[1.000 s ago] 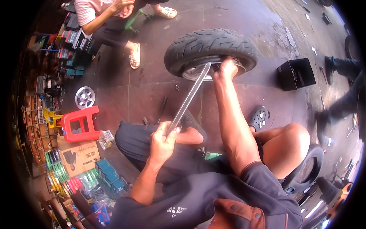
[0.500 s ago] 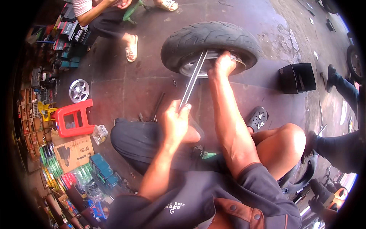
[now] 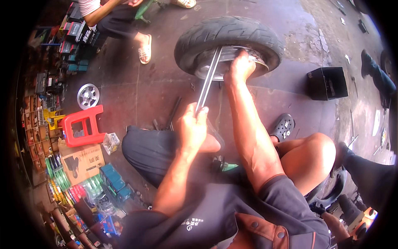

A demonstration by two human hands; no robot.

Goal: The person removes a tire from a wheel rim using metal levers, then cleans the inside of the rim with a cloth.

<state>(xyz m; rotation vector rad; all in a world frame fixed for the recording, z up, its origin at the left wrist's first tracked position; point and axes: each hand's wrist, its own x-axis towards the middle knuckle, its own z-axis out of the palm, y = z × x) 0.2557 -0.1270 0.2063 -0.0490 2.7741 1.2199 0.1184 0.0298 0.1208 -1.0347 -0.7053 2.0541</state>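
A black tire with a silver rim stands tilted in front of me. My left hand is closed around a long metal bar, whose far end reaches up into the rim at the tire's inner edge. My right hand, arm stretched out, grips the rim just right of the bar's tip; its fingertips are partly hidden inside the wheel.
A seated person at upper left, another person's legs at right. A black box, a red stool, a silver wheel, a cardboard box, teal case, tools and cluttered shelves lie around me.
My left hand and the bar have moved up and rightward, the bar's end now inside the rim. The tire sits higher in view, and the legs at right have shifted.
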